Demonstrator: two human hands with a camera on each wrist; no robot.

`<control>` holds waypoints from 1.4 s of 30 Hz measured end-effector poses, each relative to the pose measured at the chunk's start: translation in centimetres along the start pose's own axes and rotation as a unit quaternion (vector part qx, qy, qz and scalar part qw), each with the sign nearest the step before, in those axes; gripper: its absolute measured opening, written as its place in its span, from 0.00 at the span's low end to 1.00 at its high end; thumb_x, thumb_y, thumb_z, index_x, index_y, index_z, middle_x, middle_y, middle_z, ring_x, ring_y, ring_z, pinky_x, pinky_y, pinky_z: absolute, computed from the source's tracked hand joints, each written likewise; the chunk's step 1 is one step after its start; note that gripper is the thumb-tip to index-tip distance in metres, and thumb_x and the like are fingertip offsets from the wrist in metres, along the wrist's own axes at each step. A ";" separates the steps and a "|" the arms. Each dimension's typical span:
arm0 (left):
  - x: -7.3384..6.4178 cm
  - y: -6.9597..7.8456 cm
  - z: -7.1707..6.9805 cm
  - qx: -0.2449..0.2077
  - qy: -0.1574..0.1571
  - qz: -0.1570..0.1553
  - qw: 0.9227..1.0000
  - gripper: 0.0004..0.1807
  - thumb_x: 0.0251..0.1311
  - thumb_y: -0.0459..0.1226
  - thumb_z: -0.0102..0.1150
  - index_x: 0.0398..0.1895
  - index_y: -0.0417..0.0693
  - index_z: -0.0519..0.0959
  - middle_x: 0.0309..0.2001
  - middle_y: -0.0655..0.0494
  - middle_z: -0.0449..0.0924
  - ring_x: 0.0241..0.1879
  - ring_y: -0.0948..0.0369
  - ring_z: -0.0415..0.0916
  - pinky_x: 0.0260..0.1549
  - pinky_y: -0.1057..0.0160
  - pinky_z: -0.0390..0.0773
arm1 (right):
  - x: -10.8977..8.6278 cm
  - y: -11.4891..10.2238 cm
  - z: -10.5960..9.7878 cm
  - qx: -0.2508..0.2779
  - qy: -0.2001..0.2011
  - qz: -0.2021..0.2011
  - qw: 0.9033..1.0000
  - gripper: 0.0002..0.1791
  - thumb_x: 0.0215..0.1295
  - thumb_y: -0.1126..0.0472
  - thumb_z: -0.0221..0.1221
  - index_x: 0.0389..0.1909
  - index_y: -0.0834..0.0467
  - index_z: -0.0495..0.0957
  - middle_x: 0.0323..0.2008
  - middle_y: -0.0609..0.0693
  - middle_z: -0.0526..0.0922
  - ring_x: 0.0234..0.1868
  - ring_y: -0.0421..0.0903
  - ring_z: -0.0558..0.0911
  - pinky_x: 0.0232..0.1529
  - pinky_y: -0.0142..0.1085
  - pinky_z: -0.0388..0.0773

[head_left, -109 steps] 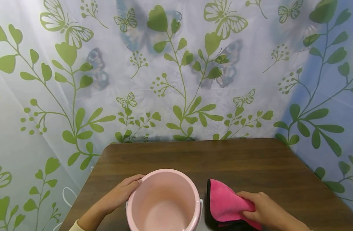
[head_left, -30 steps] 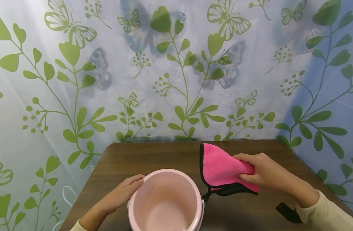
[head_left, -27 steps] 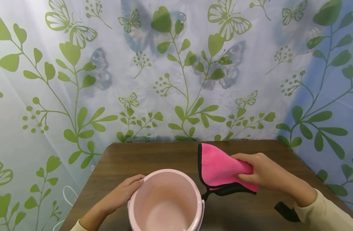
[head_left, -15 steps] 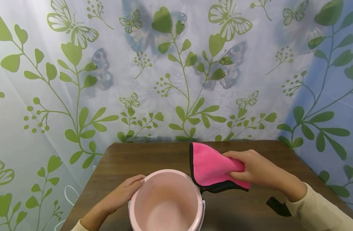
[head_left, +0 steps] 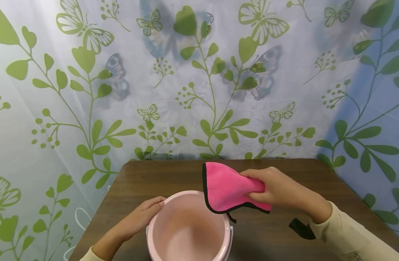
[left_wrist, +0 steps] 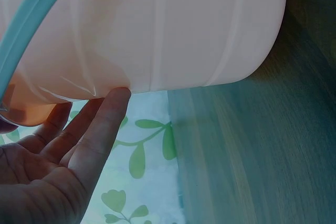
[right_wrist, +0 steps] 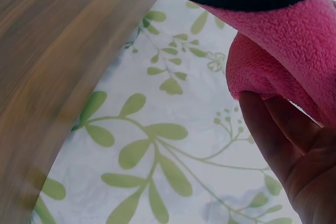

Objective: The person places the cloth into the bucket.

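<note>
Cloth (head_left: 223,188) — pink, black-edged — is pinched in the right hand (head_left: 277,186), held up over the far right rim of the bucket (head_left: 173,226); the left hand (head_left: 141,218) grips its left rim on the worktop (head_left: 153,177)

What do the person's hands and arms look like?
The left hand and right hand are ungloved. The left sleeve and right sleeve are cream; only the left one's end shows. A black piece juts out beside the right sleeve.

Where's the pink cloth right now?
In the head view, the pink cloth is in the right hand, just right of centre, partly hiding the pink bucket.
</note>
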State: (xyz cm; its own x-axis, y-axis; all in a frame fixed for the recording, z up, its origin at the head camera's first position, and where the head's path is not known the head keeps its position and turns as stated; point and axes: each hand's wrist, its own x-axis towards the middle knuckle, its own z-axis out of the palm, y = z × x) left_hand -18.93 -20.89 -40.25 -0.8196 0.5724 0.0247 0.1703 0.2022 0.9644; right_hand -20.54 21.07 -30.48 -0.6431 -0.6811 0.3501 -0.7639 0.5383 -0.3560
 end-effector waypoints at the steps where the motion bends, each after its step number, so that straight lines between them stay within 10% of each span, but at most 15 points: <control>1: 0.0 0.0 0.0 0.000 0.000 0.001 1.000 0.19 0.82 0.41 0.39 0.59 0.37 0.75 0.48 0.38 0.81 0.41 0.56 0.82 0.39 0.61 0.82 | 0.2 -0.1 0.0 0.002 -0.002 0.000 1.000 0.22 0.58 0.66 0.69 0.53 0.48 0.81 0.30 0.33 0.79 0.24 0.32 0.72 0.26 0.30 0.73; 17: 0.2 0.1 0.1 0.004 0.003 -0.001 1.000 0.20 0.82 0.41 0.40 0.60 0.35 0.74 0.47 0.38 0.80 0.41 0.57 0.82 0.38 0.61 0.82 | 3.0 -1.8 1.5 0.016 -0.012 -0.070 0.997 0.21 0.58 0.67 0.67 0.52 0.48 0.82 0.30 0.33 0.78 0.24 0.30 0.69 0.25 0.28 0.71; 42: 0.4 0.2 0.1 0.014 0.000 0.000 1.000 0.19 0.82 0.43 0.38 0.55 0.40 0.77 0.46 0.40 0.81 0.39 0.54 0.83 0.40 0.60 0.83 | 5.2 -3.8 4.1 0.022 -0.119 -0.075 0.990 0.22 0.57 0.66 0.67 0.54 0.49 0.83 0.36 0.32 0.81 0.25 0.30 0.68 0.27 0.26 0.69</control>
State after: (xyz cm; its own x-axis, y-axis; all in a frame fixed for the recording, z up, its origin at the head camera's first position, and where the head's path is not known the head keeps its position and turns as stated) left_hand -19.21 -20.56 -40.06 -0.8193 0.5728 0.0244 0.1856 0.2248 0.9566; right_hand -20.81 13.47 -30.84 -0.4879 -0.8519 0.1902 -0.8434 0.4039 -0.3543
